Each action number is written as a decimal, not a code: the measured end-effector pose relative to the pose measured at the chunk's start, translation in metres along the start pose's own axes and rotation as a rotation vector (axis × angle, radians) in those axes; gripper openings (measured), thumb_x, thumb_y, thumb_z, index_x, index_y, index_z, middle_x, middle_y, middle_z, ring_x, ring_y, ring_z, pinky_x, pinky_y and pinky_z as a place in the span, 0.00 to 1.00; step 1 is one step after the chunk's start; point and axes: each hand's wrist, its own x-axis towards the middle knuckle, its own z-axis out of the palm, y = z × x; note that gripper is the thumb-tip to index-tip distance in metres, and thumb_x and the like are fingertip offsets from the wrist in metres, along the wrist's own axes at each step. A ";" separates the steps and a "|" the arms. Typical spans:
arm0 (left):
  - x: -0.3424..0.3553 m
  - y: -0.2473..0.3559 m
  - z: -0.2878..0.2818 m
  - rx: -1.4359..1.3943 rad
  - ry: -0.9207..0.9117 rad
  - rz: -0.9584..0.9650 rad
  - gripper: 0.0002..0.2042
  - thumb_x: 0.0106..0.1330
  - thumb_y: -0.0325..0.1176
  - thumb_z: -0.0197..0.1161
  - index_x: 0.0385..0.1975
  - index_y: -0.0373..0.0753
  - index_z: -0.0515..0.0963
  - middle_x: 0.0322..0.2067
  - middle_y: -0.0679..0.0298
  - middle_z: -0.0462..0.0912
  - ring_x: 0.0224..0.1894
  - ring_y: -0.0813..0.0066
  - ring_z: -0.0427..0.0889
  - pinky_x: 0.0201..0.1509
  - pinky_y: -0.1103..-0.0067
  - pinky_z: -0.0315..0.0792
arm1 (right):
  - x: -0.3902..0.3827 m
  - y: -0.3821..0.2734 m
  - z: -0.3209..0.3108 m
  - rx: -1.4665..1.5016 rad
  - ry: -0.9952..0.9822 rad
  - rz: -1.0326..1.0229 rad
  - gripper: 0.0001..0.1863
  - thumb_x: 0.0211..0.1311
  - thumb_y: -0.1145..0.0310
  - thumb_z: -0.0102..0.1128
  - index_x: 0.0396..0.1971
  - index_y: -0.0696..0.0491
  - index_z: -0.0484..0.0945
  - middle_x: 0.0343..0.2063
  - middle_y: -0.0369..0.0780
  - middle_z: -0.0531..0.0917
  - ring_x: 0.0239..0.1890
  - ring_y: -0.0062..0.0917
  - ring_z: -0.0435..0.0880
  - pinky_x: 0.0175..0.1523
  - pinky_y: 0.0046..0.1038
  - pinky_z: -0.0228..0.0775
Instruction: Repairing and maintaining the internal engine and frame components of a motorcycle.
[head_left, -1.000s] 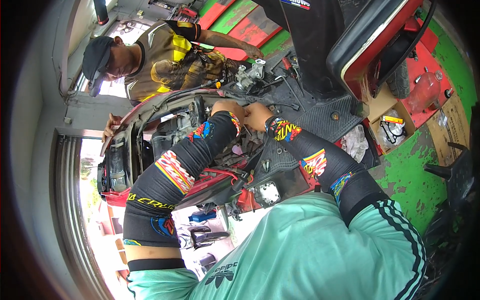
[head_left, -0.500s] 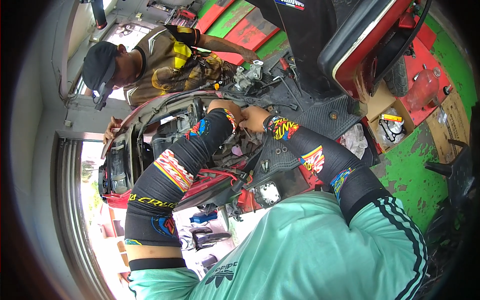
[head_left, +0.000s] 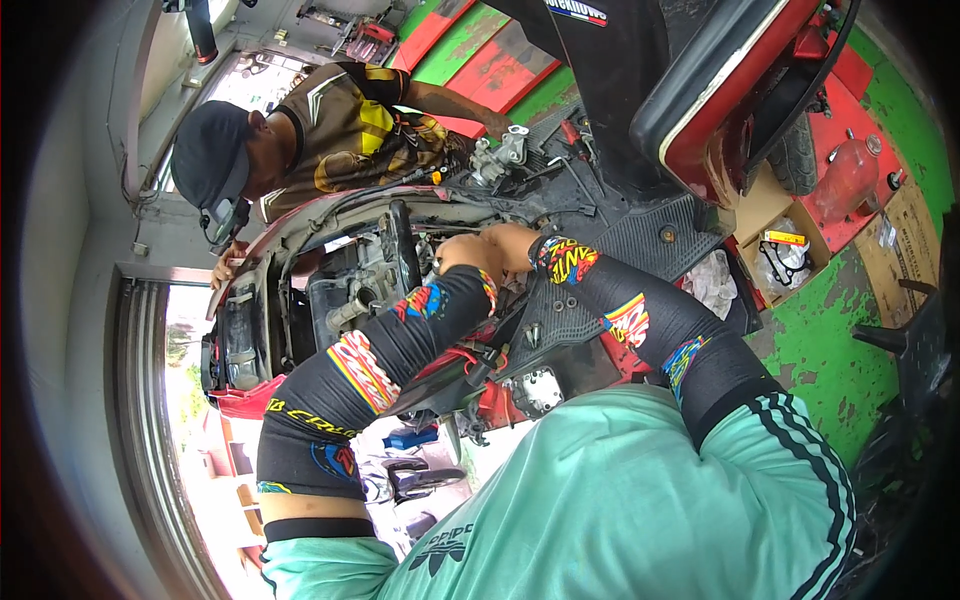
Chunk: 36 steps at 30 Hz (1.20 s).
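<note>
My left hand [head_left: 462,254] is curled inside the exposed engine bay [head_left: 340,275] of a red scooter, against my right hand [head_left: 508,245]. Both have bent fingers, mostly hidden; what they grip is hidden. Left of them rises a black tube [head_left: 404,240]. Above right, a silver cast part [head_left: 497,160] lies on the ribbed floorboard [head_left: 650,255] beside a red-handled screwdriver [head_left: 572,135]. Small bolts [head_left: 533,333] lie below my hands, and a silver plate [head_left: 537,392] sits lower down.
A person [head_left: 330,140] in a black cap leans over the far side, one hand [head_left: 228,262] on the body panel's edge. A red seat section [head_left: 720,100] stands upper right. At right are a cardboard box [head_left: 775,250], a red jug [head_left: 848,180] and black plastic parts [head_left: 900,330].
My left hand has moved down and a little right, and my right hand is now partly behind it. The other person's head has shifted slightly right and down.
</note>
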 end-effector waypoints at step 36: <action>0.028 -0.037 -0.036 0.061 -0.085 0.112 0.17 0.66 0.40 0.61 0.53 0.42 0.82 0.55 0.58 0.82 0.55 0.58 0.83 0.50 0.62 0.80 | -0.013 -0.009 0.008 -0.340 0.260 -0.073 0.18 0.57 0.71 0.62 0.49 0.50 0.83 0.43 0.48 0.85 0.48 0.44 0.83 0.53 0.41 0.75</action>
